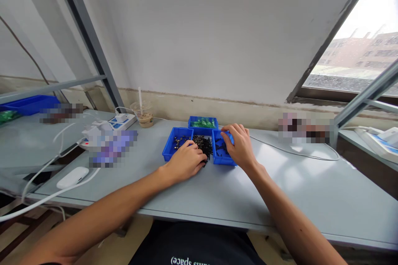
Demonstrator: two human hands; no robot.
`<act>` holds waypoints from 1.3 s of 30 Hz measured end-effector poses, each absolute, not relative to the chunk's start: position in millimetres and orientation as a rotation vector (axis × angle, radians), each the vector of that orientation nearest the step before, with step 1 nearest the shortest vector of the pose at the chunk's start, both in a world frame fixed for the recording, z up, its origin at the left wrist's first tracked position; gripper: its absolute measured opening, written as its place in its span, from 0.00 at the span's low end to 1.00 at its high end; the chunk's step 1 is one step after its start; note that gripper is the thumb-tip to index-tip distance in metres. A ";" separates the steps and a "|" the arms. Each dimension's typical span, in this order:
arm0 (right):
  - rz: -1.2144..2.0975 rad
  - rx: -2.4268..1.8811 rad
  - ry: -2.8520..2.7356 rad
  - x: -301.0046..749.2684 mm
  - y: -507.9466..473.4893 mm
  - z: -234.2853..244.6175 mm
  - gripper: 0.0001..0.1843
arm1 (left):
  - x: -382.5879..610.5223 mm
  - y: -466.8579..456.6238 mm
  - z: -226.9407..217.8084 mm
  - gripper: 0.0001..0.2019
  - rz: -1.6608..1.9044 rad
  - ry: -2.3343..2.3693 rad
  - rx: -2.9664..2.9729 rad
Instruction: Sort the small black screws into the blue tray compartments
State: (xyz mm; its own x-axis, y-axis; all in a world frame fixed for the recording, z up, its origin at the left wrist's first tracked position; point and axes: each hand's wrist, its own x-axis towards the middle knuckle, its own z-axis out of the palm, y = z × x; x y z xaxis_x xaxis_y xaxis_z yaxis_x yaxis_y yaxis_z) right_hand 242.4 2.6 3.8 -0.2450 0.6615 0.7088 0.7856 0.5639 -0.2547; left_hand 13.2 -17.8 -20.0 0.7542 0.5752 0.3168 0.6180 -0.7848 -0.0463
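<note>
On the desk, my left hand (188, 159) rests with bent fingers at the near edge of a loose pile of small black and brass-coloured parts (203, 144). Its fingertips touch dark pieces, but what they grip is too small to make out. My right hand (239, 143) hovers over the right blue bin (224, 160), thumb and forefinger apart. Several small black pieces lie inside that bin. Beside my left hand stands the left blue bin (168, 149), which holds small brass-coloured parts. Behind the pile, a third blue bin (202, 119) contains green plastic packets.
A lidded drink cup with a straw (145, 118) stands at the back left, near a power strip (122, 122) with cables. A white case (72, 177) lies at the left. A thin cable (289, 154) runs across the right. Metal frame posts flank the desk.
</note>
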 end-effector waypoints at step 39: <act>-0.177 -0.803 -2.378 222.9 -12.3 1.2 0.14 | 3.6 -9.7 -6.8 0.04 -1.070 -0.990 -2.636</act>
State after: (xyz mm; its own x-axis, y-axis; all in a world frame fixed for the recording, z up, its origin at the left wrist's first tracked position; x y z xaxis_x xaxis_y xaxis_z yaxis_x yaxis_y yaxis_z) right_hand 222.9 -12.3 1.2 -0.6262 0.5048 0.5941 0.5873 0.8066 -0.0663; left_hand 3.6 -9.7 -6.8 0.5337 0.5266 0.6617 0.6186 -0.7766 0.1192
